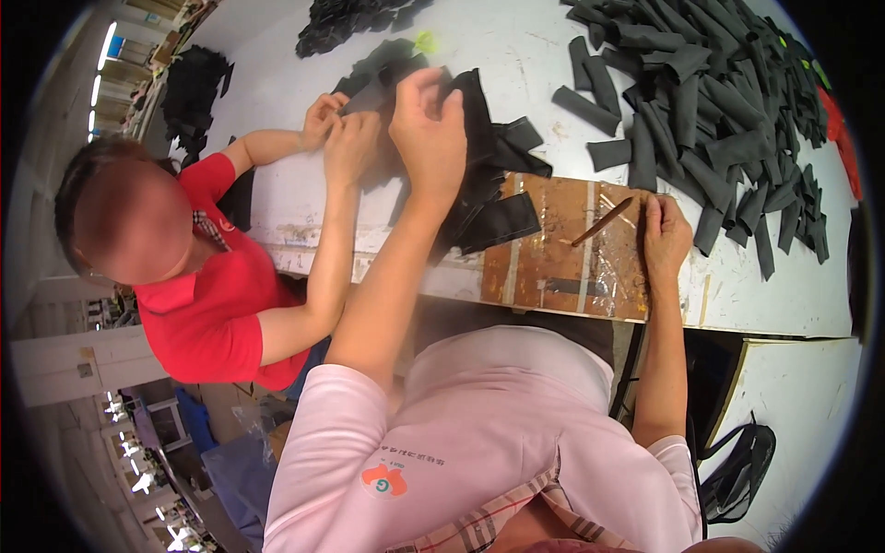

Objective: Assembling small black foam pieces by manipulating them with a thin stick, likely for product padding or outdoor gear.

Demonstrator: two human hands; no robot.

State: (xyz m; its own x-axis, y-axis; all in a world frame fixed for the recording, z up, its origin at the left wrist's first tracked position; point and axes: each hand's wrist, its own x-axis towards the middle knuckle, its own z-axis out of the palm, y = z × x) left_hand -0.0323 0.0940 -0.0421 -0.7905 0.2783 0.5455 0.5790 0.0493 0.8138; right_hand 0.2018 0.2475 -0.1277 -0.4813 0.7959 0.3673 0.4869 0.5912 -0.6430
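Left hand (429, 124) of mine is raised over the white worktable (516, 46), fingers pinched together on a black flat fabric piece (475, 111) that hangs down toward the brown wooden work board (562, 249). More black fabric pieces (493, 221) lie just left of that board, partly over its edge. My right hand (666, 241) rests on the board's right edge, fingers curled down flat, clamped on nothing I can see. A slim brown stick-like tool (601, 221) lies on the board, near that hand. Beyond the board to the right sits a big heap of dark grey rolled fabric tubes (710, 101). Left of the board, a person in a red shirt (217, 304) handles black fabric with both hands (336, 129).
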